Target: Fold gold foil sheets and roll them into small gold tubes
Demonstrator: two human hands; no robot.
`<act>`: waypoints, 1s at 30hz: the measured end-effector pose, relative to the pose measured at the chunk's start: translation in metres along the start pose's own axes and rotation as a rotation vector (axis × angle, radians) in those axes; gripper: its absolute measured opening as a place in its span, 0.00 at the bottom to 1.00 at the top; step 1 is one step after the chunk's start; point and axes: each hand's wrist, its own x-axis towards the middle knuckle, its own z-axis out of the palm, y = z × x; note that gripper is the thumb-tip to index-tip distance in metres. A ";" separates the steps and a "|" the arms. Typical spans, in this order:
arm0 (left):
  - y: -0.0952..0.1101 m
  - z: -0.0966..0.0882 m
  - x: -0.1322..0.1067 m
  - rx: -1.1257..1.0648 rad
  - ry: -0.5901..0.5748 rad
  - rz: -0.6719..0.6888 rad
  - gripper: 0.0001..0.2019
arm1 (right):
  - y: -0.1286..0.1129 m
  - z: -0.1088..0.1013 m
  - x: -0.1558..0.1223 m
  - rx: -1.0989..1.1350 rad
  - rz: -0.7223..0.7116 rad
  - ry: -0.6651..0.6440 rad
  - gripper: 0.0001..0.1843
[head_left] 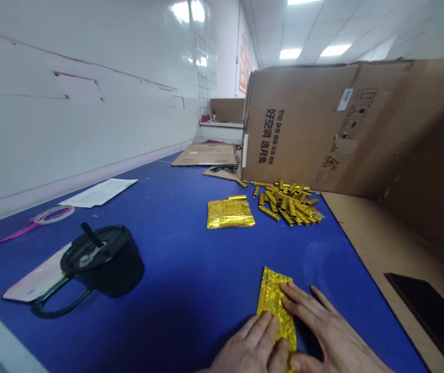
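A strip of shiny gold foil (pixel 271 292) lies flat on the blue table (pixel 175 290) close to me, its near end partly covered by my hands. My left hand (pixel 251 344) presses bent fingers onto the strip's left side, with the thumb near its lower end. From the right, my right hand (pixel 326 331) rests stretched fingers on the foil's right edge, its thumb by the near end. A dark patch shows under the right palm; I cannot tell what it is. Farther off sit a flat stack of gold foil sheets (pixel 230 213) and a heap of short gold foil tubes (pixel 290 202).
At left stand a dark lidded mug (pixel 109 264) with a phone-like flat thing (pixel 39 280) behind it, a tape roll (pixel 54 215) and white papers (pixel 100 192). A large cardboard box (pixel 303 124) rises at the back right. Flattened cardboard (pixel 206 154) lies at the far end.
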 end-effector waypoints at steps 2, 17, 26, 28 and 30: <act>0.000 0.000 0.000 -0.018 -0.021 -0.012 0.13 | 0.003 0.004 -0.002 -0.018 -0.020 0.028 0.37; 0.000 -0.010 0.002 -0.044 -0.054 0.015 0.14 | -0.003 0.001 -0.002 -0.011 0.052 -0.039 0.42; -0.001 -0.025 0.008 -0.117 -0.178 0.006 0.15 | -0.002 0.003 -0.004 -0.006 0.010 -0.008 0.43; -0.001 -0.026 0.009 -0.099 -0.158 0.038 0.14 | -0.001 0.004 -0.005 -0.014 -0.005 0.006 0.43; -0.001 -0.026 0.009 -0.082 -0.120 0.054 0.13 | -0.001 0.004 -0.006 -0.019 -0.010 -0.002 0.45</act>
